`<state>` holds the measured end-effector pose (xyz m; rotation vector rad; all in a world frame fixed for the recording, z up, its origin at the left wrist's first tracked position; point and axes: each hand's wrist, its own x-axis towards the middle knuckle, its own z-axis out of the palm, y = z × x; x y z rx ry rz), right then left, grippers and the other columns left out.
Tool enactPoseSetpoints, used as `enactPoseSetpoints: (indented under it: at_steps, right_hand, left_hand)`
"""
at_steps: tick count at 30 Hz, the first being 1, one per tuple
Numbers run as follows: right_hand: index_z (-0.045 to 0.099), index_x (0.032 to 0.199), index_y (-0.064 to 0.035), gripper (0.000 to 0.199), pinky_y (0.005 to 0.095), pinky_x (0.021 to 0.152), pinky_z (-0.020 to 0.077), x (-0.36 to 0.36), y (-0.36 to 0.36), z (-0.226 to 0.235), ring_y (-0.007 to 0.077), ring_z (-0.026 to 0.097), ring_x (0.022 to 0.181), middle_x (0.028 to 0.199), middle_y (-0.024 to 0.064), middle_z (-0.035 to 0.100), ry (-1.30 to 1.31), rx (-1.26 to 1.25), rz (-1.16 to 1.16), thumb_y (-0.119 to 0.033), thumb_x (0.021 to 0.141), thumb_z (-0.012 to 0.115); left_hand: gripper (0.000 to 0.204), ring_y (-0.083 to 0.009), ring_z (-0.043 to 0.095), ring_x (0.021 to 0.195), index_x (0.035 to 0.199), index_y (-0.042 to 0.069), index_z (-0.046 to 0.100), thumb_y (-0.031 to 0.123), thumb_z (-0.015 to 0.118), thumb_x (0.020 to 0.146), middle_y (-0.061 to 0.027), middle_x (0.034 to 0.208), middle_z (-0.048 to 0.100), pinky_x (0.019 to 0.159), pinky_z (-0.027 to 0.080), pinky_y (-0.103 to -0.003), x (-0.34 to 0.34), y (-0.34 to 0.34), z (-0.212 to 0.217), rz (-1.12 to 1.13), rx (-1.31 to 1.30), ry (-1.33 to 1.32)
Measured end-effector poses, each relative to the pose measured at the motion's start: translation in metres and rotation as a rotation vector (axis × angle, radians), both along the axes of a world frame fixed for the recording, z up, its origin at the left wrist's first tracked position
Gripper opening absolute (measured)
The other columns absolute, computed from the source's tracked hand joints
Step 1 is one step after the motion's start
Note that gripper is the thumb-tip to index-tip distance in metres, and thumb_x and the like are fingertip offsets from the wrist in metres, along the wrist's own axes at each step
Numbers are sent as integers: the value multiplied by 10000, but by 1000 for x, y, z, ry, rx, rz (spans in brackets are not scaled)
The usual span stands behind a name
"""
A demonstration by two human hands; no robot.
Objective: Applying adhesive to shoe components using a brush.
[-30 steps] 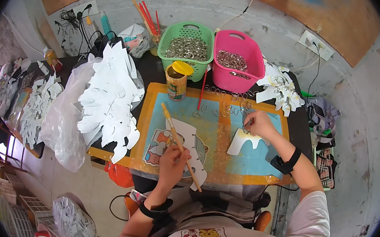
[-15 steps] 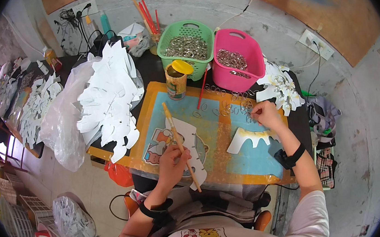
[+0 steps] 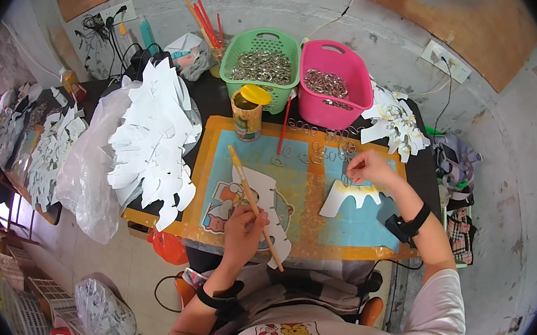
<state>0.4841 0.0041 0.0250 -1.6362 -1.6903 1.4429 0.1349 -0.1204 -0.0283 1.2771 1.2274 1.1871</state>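
Note:
My left hand is closed around the wooden handle of a brush, held slanting over the work board. Under it lie a white cut-out sheet and a cartoon picture. My right hand pinches what looks like a small metal ring, partly hidden by the fingers. It hovers at the upper edge of a curved white piece with notches along its lower edge and yellowish glue along its upper edge. Several loose metal rings are scattered on the board just beyond.
A green basket and a pink basket hold metal rings. An open glue jar with a yellow lid stands before them, near a red stick. White cut pieces pile up at left and right.
My right hand has moved down and slightly left, from the loose rings to the upper edge of the curved white piece. My left hand and the brush stay in place.

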Motion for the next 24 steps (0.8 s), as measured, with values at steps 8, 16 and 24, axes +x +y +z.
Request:
enactPoseSetpoints:
  at_steps: [8, 16, 24]
  right_hand:
    - [711, 786, -7, 65, 327, 574, 513, -18, -17, -15, 176, 658, 608, 678, 112, 676, -405, 423, 1, -11, 722, 722]
    - [694, 729, -7, 67, 367, 616, 517, -3, -6, -8, 320, 667, 663, 693, 169, 664, -387, 529, -110, -61, 704, 723]
    - [705, 726, -10, 95, 409, 663, 531, 5, 1, -17, 344, 666, 685, 725, 172, 678, -670, 560, 64, -91, 688, 735]
  left_hand:
    - [220, -130, 572, 828, 840, -79, 663, 110, 614, 941, -59, 985, 585, 698, 472, -256, 0, 0, 2, -23, -1, -39]
    - [228, -126, 570, 821, 832, -77, 663, 116, 616, 943, -58, 985, 586, 694, 470, -252, 0, 0, -1, -27, 24, 10]
    - [235, -124, 569, 813, 825, -71, 669, 129, 625, 940, -59, 978, 586, 675, 466, -249, 1, 0, -1, 9, 15, 21]
